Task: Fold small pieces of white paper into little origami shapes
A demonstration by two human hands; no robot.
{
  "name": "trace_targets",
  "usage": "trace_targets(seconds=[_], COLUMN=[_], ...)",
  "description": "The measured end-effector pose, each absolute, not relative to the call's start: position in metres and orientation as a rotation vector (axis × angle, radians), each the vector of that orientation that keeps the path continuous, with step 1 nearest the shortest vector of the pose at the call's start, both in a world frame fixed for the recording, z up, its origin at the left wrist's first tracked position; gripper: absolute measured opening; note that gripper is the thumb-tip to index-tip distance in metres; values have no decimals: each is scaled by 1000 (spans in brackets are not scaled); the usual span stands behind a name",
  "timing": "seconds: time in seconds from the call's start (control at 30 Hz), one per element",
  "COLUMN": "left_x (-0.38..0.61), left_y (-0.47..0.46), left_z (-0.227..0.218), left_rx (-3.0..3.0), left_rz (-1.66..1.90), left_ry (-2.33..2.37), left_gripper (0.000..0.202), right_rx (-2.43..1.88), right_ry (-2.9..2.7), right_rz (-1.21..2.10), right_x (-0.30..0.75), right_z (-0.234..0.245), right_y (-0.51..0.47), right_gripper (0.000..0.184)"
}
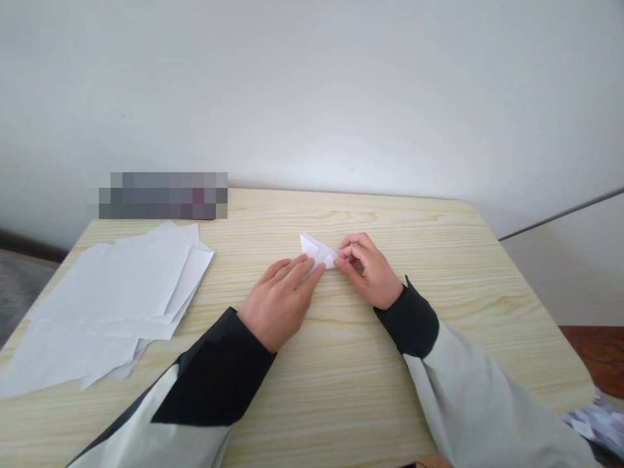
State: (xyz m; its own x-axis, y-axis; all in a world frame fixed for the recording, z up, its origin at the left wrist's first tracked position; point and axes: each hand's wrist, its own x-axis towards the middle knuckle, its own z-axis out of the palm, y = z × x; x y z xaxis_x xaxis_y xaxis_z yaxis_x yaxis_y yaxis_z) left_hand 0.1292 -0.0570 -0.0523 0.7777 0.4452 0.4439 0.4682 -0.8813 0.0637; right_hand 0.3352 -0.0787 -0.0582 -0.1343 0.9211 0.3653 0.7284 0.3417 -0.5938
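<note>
A small piece of folded white paper lies on the wooden table, one pointed corner turned up to the left. My left hand rests on its near left edge, fingers stretched out and palm down. At the paper's right end, my right hand pinches the tip between thumb and fingers. The fingertips of both hands cover parts of the paper, so its full outline is hidden.
A loose pile of white paper sheets covers the table's left side. Behind it sits a pixelated object. A white wall borders the table's far edge. Crumpled whitish material shows beyond the right edge.
</note>
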Motion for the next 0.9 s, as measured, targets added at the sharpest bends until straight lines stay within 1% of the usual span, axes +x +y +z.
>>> trace_targets(seconds=[0.13, 0.27, 0.9], left_x=[128, 128, 133], left_y=[-56, -55, -57], left_z=[-50, -49, -47], left_rx=[-2918, -2908, -2878], left_rz=[-714, -706, -676], left_ry=[-723, -732, -789], left_gripper=[33, 33, 29], right_rx=[-1538, -1576, -1641], right_ry=[-1876, -1875, -1830], right_rz=[249, 212, 214], right_x=[333, 332, 327], right_z=[-62, -64, -63], right_y=[-78, -77, -76], right_gripper=[17, 17, 18])
